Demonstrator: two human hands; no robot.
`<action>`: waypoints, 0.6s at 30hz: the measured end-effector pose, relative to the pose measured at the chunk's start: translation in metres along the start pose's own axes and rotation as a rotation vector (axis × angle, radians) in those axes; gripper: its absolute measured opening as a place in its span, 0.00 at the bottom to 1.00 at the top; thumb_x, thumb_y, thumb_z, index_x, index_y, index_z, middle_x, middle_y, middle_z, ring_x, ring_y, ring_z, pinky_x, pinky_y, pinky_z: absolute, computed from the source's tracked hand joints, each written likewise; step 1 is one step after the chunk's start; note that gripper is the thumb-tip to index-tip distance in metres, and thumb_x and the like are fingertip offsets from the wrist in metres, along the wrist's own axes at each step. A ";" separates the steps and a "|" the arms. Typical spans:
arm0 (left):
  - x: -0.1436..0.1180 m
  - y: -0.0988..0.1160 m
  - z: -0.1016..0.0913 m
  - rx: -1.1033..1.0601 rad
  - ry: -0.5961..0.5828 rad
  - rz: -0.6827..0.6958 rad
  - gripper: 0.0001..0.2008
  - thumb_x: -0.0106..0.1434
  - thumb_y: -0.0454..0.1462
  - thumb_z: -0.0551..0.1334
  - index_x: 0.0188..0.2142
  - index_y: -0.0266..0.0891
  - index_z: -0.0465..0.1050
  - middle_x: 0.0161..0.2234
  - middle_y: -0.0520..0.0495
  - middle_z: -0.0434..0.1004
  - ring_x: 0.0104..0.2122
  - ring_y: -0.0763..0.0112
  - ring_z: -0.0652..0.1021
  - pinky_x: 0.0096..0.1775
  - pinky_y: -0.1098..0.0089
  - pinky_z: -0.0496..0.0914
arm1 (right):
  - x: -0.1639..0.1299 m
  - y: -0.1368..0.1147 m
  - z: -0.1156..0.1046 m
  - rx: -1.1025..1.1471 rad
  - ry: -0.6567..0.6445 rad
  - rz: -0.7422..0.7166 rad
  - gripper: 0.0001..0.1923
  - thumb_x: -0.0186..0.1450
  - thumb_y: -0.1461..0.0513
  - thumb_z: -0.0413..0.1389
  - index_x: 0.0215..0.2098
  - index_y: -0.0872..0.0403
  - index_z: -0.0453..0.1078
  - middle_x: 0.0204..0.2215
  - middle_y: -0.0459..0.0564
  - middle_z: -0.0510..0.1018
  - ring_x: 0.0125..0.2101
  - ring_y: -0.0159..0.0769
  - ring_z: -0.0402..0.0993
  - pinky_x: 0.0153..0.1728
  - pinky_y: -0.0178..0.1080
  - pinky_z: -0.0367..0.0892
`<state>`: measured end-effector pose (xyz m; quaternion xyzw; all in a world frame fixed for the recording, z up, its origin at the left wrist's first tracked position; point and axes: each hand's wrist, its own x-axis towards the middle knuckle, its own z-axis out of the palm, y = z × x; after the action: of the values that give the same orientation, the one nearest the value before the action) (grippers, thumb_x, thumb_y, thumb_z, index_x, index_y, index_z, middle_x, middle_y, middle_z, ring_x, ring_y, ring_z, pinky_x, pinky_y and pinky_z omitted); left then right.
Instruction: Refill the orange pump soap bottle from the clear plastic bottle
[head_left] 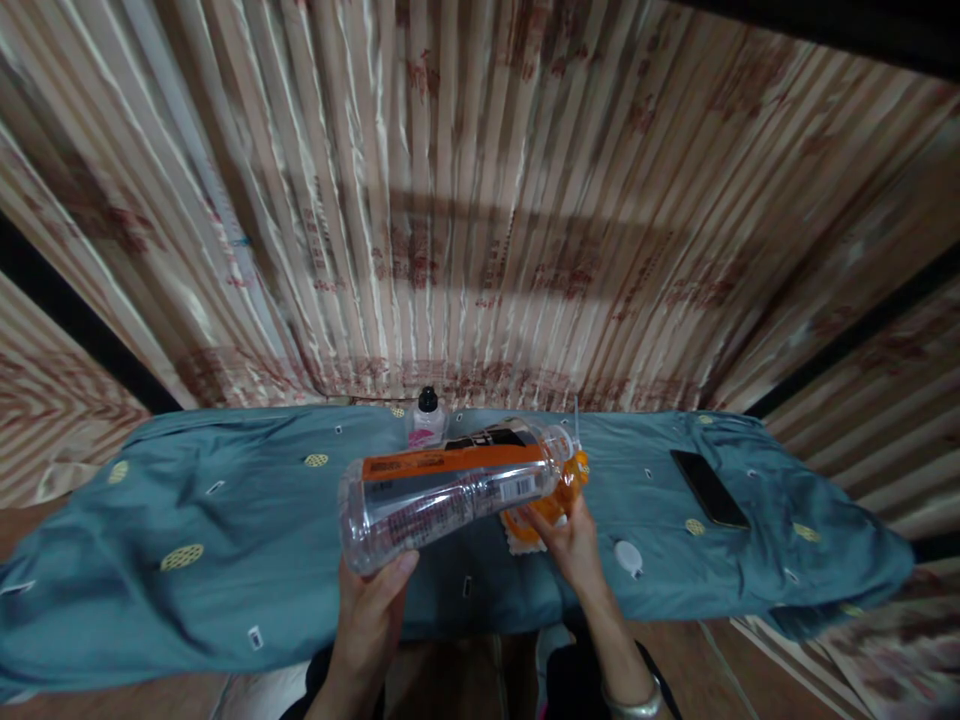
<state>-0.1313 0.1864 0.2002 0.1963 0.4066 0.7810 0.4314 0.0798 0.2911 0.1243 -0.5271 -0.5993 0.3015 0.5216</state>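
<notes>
Above the near edge of the worktop [225, 520], draped in a teal cloth, a clear empty bottle [442, 505] lies almost flat in the air, base to the left, neck to the right. The left hand [371, 605] cups the base from below, its grip pinching the plastic with the thumb up the side. The right hand [574, 545] is at the neck, its grip pressed together on something orange [566, 490], blurred; I cannot tell whether it is a cap or a label.

To work the neck well, I would judge it best to keep the base hand steady and let only the right hand turn.

Far behind stands a small bottle [426, 420]; a phone [709, 488] lies right, a white lid [628, 557] nearer.
</notes>
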 end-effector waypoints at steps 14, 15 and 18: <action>0.011 -0.008 -0.016 0.053 -0.100 0.028 0.24 0.48 0.40 0.77 0.47 0.45 0.82 0.34 0.49 0.86 0.41 0.60 0.84 0.53 0.58 0.76 | 0.000 0.004 0.000 0.018 0.002 -0.002 0.34 0.59 0.49 0.67 0.58 0.54 0.68 0.49 0.57 0.83 0.48 0.50 0.81 0.49 0.48 0.77; 0.011 -0.008 -0.016 0.054 -0.106 0.032 0.24 0.48 0.40 0.77 0.46 0.44 0.82 0.34 0.49 0.86 0.41 0.60 0.84 0.53 0.59 0.76 | 0.000 0.003 0.000 0.020 0.006 0.003 0.34 0.59 0.49 0.68 0.58 0.54 0.68 0.49 0.58 0.83 0.48 0.50 0.82 0.49 0.48 0.77; 0.012 -0.007 -0.016 0.059 -0.101 0.039 0.22 0.48 0.40 0.77 0.44 0.44 0.83 0.33 0.48 0.85 0.40 0.60 0.85 0.52 0.60 0.77 | 0.000 0.001 0.000 0.006 0.024 0.029 0.37 0.56 0.47 0.69 0.57 0.55 0.69 0.48 0.58 0.84 0.47 0.51 0.82 0.50 0.50 0.76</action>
<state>-0.1449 0.1914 0.1843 0.2560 0.4036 0.7659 0.4302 0.0802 0.2918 0.1233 -0.5380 -0.5843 0.3043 0.5259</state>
